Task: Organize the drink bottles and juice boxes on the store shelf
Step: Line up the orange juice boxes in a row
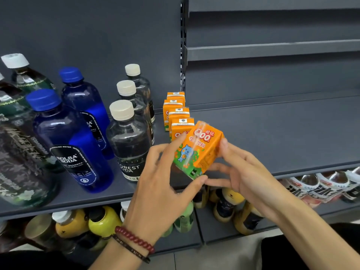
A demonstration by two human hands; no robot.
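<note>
An orange juice box [198,149] with a blue cartoon cat is tilted in the air above the front of the grey shelf [272,137]. My left hand [161,184] pinches its lower left corner between thumb and fingers. My right hand [239,172] holds its right side and underside. Just behind it, several matching orange juice boxes [176,112] stand in a row running back to the shelf wall. Left of them stand three clear bottles with cream caps [128,137], two blue bottles [72,141] and dark green bottles [21,152].
The shelf to the right of the juice boxes is bare. An upper shelf [272,49] at the right holds nothing. Below are yellow and green bottles [101,221] and, at the right, lying white-labelled bottles [319,186].
</note>
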